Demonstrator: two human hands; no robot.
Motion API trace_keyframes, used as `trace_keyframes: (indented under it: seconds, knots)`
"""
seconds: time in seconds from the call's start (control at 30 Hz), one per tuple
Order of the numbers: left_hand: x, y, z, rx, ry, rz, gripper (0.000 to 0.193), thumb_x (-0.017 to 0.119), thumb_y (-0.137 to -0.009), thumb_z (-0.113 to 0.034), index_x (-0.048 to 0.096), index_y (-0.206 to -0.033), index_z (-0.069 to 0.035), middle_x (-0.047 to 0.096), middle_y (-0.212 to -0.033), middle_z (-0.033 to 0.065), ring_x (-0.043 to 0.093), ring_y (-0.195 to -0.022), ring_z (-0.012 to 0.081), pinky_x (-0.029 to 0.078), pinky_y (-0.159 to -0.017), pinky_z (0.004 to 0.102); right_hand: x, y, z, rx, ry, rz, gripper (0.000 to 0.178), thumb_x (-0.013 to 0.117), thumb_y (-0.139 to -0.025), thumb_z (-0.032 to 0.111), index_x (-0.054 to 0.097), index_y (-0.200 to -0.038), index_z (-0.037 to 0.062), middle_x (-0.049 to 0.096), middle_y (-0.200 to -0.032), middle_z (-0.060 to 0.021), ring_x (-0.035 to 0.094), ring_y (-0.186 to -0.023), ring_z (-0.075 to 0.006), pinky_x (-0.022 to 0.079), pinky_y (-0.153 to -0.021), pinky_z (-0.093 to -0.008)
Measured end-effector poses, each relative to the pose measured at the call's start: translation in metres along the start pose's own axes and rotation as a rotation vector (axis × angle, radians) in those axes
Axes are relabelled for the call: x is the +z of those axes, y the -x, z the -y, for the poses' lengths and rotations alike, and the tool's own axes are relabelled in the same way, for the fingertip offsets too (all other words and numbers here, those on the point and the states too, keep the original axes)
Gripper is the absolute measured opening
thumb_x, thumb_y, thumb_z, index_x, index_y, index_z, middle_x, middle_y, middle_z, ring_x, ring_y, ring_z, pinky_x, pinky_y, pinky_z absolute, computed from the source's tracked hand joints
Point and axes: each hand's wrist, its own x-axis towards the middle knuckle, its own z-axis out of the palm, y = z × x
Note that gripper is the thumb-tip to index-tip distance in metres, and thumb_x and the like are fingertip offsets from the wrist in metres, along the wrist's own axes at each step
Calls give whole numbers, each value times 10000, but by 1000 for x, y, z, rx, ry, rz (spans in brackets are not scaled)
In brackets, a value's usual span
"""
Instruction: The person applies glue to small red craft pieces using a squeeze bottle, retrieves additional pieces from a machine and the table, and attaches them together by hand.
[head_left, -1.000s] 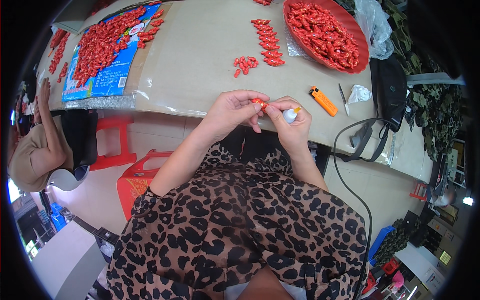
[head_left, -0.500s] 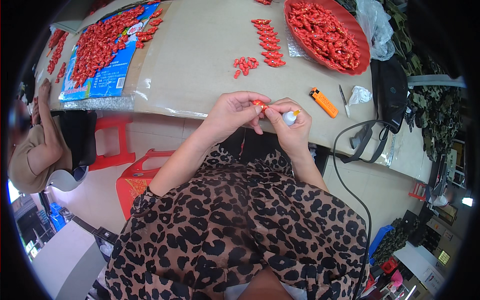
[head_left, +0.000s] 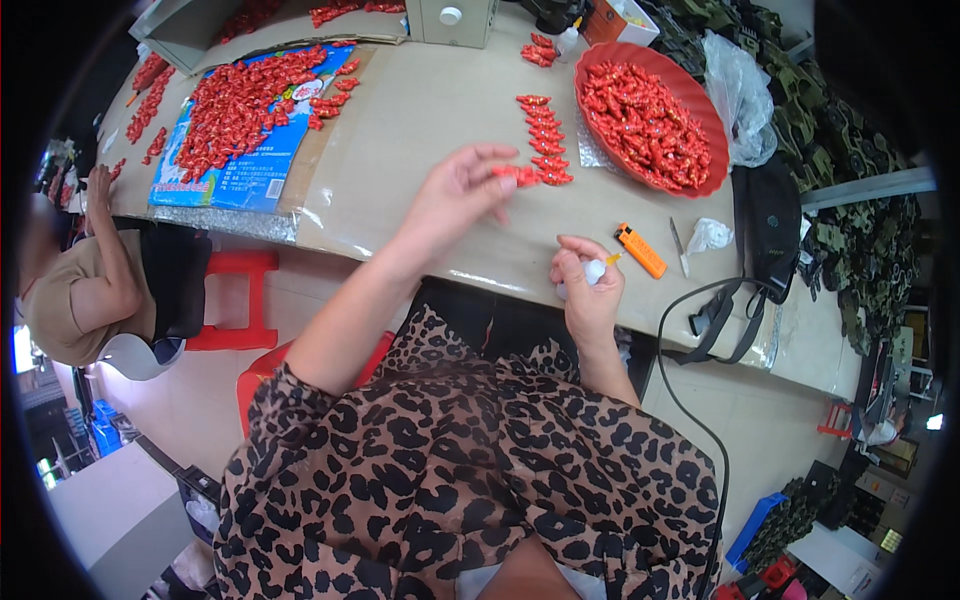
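My left hand [head_left: 462, 198] is stretched over the table with its thumb and fingers apart. Its thumb tip reaches small red pieces [head_left: 515, 176] lying beside the lower end of a column of red, gold-marked, crayfish-like figures [head_left: 545, 135]. Some of those small pieces are hidden by this hand, and I see none clearly gripped. Close to the table's front edge, my right hand [head_left: 592, 300] is closed round a small white squeeze bottle [head_left: 595, 271] with a yellow nozzle that points right.
A red scalloped bowl [head_left: 715, 155] holds many red figures. An orange lighter [head_left: 641, 250], a thin knife [head_left: 678, 247] and crumpled tissue [head_left: 709, 235] lie right of my hands. A black bag [head_left: 770, 215] and cable follow. Far left, a person [head_left: 90, 290] sits by a blue sheet [head_left: 230, 197] heaped with figures.
My left hand has left my right hand and reached forward to the loose red pieces. My right hand keeps the bottle near the table edge. The view has tilted up, showing more of the table's far side.
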Motion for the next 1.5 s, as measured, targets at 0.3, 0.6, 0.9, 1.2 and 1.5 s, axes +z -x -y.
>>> trace_keyframes:
  seconds: [0.3, 0.6, 0.9, 1.2, 1.5]
  knots:
    - [-54, -150, 30, 247, -791, -242, 209, 615, -712, -192, 598, -854, -38, 600, -818, 92, 560, -758, 208, 436, -674, 286, 3, 3, 2, 24, 109, 4, 164, 542, -780, 74, 521, -902, -34, 507, -695, -42, 471, -591, -88, 373, -546, -199]
    - [-57, -147, 16, 360, -1089, -214, 210, 546, -734, -220, 607, -807, -33, 598, -767, 132, 561, -706, 276, 433, -677, 340, -1, 3, 7, -1, 111, -22, 164, 546, -759, 58, 514, -893, -33, 502, -689, -54, 468, -562, -99, 375, -523, -208]
    - [-177, -194, -55, 447, -1471, -766, 164, 515, -726, -175, 622, -755, -54, 556, -827, 119, 496, -820, 273, 421, -696, 370, 3, -3, 7, -7, -234, -7, 341, 541, -726, 134, 397, -1010, 9, 472, -781, -89, 469, -671, -159, 393, -632, -283]
    - [-179, -232, -56, 364, -1862, -546, 181, 536, -728, -228, 629, -815, -98, 507, -851, 84, 424, -898, 243, 371, -761, 332, 7, -1, 11, 59, -96, -64, 253, 476, -784, 156, 393, -983, 25, 454, -791, -105, 472, -699, -201, 404, -648, -341]
    - [-140, -121, -75, 48, -400, -330, 256, 562, -786, -172, 531, -951, 22, 557, -848, 44, 490, -685, 77, 413, -622, 196, 2, 1, 12, 23, -86, -5, 354, 464, -826, 164, 372, -1131, 8, 471, -818, -98, 516, -605, -187, 422, -501, -278]
